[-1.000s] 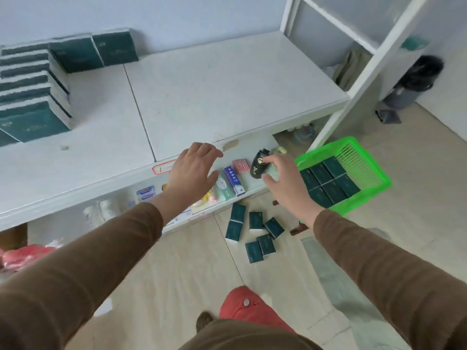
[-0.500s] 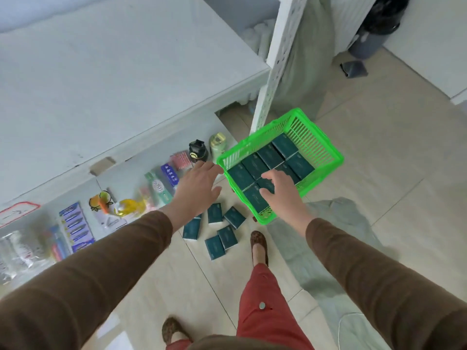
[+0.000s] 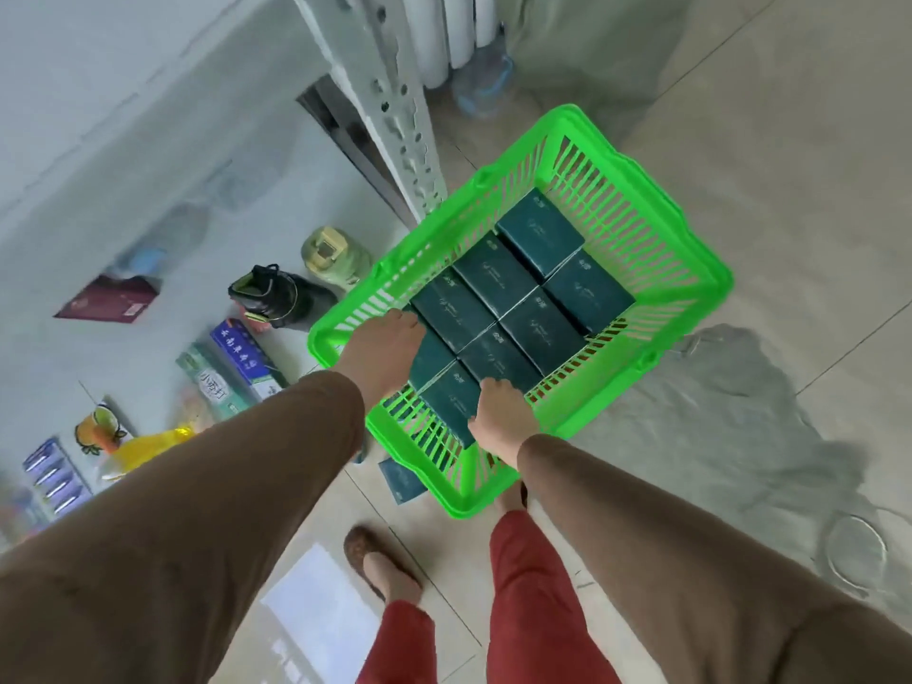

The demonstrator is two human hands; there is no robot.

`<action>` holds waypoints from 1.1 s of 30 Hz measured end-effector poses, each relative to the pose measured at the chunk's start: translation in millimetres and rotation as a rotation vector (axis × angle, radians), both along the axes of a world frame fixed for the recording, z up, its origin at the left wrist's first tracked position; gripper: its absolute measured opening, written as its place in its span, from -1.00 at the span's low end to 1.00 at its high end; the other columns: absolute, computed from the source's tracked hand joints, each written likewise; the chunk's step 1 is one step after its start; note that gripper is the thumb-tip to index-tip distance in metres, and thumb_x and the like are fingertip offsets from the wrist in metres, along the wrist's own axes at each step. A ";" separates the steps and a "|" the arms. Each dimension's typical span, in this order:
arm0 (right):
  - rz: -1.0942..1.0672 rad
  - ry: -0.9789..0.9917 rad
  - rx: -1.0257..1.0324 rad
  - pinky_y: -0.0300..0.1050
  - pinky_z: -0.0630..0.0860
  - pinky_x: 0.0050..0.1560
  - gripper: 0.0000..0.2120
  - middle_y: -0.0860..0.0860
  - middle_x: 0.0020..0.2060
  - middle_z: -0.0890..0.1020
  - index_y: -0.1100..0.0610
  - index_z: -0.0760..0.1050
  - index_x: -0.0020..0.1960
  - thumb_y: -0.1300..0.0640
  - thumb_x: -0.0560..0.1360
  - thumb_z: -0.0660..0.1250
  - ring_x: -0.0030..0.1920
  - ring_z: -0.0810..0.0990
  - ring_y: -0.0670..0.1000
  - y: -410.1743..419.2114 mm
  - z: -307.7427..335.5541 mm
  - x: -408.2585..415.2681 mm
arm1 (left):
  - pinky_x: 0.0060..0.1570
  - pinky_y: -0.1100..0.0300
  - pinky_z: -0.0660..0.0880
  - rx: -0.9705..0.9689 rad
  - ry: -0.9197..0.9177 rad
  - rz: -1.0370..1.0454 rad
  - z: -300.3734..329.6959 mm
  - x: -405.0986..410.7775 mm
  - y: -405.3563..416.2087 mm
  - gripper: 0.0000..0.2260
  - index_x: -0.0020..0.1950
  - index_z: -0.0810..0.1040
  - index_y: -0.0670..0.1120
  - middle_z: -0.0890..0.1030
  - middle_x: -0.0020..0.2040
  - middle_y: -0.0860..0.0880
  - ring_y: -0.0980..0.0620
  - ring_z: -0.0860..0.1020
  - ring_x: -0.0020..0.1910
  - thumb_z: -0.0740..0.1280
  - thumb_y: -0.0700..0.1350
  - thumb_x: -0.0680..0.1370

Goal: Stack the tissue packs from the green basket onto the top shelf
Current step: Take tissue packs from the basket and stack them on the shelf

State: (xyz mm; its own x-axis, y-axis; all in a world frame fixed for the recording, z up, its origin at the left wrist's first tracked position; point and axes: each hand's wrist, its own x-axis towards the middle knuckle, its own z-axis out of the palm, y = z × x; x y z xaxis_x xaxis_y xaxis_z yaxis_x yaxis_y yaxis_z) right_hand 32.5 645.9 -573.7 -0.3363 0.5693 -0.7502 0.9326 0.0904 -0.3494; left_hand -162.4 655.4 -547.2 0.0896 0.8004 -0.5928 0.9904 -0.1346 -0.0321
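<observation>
1. The tissue packs (image 3: 525, 298) lie flat in two rows inside the green basket (image 3: 701, 269) on the floor, their long axes running from near-left to far-right.
2. The nearest pack (image 3: 446, 404) sits between both hands.
3. The right hand (image 3: 496, 419) rests on its near-right edge, fingers bent over the top.
4. The left hand (image 3: 380, 355) covers the next pack to the left; I cannot tell its grip.
5. A shelf post (image 3: 390, 106) stands beyond.
</observation>
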 end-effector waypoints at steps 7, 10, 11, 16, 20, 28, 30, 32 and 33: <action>-0.078 -0.045 0.109 -0.05 0.46 0.16 -0.60 0.10 0.21 0.45 0.15 0.35 0.29 0.15 0.50 0.38 0.21 0.46 0.11 -19.0 -56.0 -10.8 | 0.21 0.03 0.38 -0.038 0.057 -0.208 -74.1 -2.0 12.5 -0.56 0.37 0.38 -0.10 0.44 0.28 -0.07 -0.10 0.42 0.25 0.31 -0.19 0.50; -0.093 -0.036 0.131 -0.05 0.46 0.15 -0.57 0.09 0.21 0.45 0.14 0.34 0.31 0.16 0.51 0.39 0.20 0.46 0.11 -20.3 -62.3 -10.6 | 0.33 0.00 0.29 0.011 0.076 -0.299 -84.1 -1.7 13.3 -0.56 0.36 0.38 -0.10 0.46 0.23 -0.07 -0.13 0.41 0.26 0.31 -0.20 0.48; -0.100 -0.036 0.133 -0.04 0.46 0.16 -0.58 0.09 0.20 0.46 0.14 0.34 0.30 0.17 0.51 0.39 0.20 0.47 0.11 -20.3 -63.6 -11.4 | 0.35 0.01 0.26 0.017 0.073 -0.302 -85.4 -1.9 14.1 -0.57 0.36 0.36 -0.09 0.47 0.21 -0.07 -0.13 0.42 0.26 0.29 -0.21 0.49; -0.041 -0.058 0.197 -0.03 0.39 0.21 -0.65 0.08 0.16 0.51 0.13 0.35 0.23 0.09 0.52 0.38 0.18 0.46 0.11 -17.4 -66.6 -13.7 | 0.18 0.00 0.31 0.053 0.147 -0.329 -80.4 0.1 21.5 -0.61 0.29 0.39 -0.06 0.52 0.09 -0.07 -0.13 0.42 0.20 0.26 -0.23 0.47; -0.068 -0.020 0.154 0.03 0.40 0.15 -0.60 0.06 0.10 0.54 0.10 0.40 0.17 -0.06 0.47 0.44 0.18 0.43 0.12 -9.9 -68.7 -8.7 | 0.08 0.04 0.36 0.057 0.162 -0.385 -73.1 2.5 23.8 -0.75 0.12 0.48 -0.08 0.52 -0.03 -0.04 -0.12 0.42 0.14 0.19 -0.27 0.49; -0.179 0.057 0.075 0.08 0.46 0.03 -0.63 0.13 0.00 0.62 0.08 0.28 0.10 0.00 0.47 0.41 0.08 0.56 0.22 -10.5 -45.1 -5.8 | 0.26 -0.06 0.29 0.147 0.125 -0.212 -45.5 -5.4 6.1 -0.63 0.20 0.46 0.01 0.56 0.08 -0.07 -0.17 0.47 0.18 0.44 0.00 0.44; -0.306 0.123 0.097 0.09 0.46 0.04 -0.64 0.17 0.00 0.59 0.09 0.27 0.10 0.00 0.48 0.40 0.07 0.56 0.24 -4.3 -25.0 -0.8 | 0.17 -0.05 0.34 0.215 0.081 -0.116 -22.8 -7.6 1.5 -0.54 0.24 0.41 0.02 0.57 0.07 -0.08 -0.16 0.50 0.13 0.47 0.10 0.43; -0.421 0.220 0.126 0.06 0.49 -0.02 -0.67 0.21 -0.02 0.61 0.13 0.30 0.12 0.02 0.50 0.36 0.02 0.60 0.25 1.9 1.7 4.2 | -0.01 -0.02 0.41 0.303 0.018 0.013 8.5 -10.4 -2.9 -0.52 0.24 0.40 0.01 0.56 0.05 -0.08 -0.16 0.51 0.10 0.45 0.16 0.43; -0.448 0.252 0.148 0.03 0.48 -0.06 -0.70 0.20 -0.03 0.63 0.13 0.31 0.11 0.01 0.52 0.33 -0.01 0.62 0.25 4.3 17.1 6.0 | -0.08 -0.01 0.43 0.337 -0.004 0.093 27.3 -13.1 -6.6 -0.52 0.24 0.40 0.01 0.56 0.04 -0.08 -0.16 0.51 0.10 0.44 0.19 0.43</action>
State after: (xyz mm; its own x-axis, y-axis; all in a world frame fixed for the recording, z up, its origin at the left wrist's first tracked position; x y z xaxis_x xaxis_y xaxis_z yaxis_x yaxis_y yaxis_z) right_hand 38.5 650.1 -556.6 -0.1958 0.7922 -0.5779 0.7799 -0.2314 -0.5815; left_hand -175.5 648.8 -519.9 0.0093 0.9558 -0.2939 0.9981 -0.0267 -0.0553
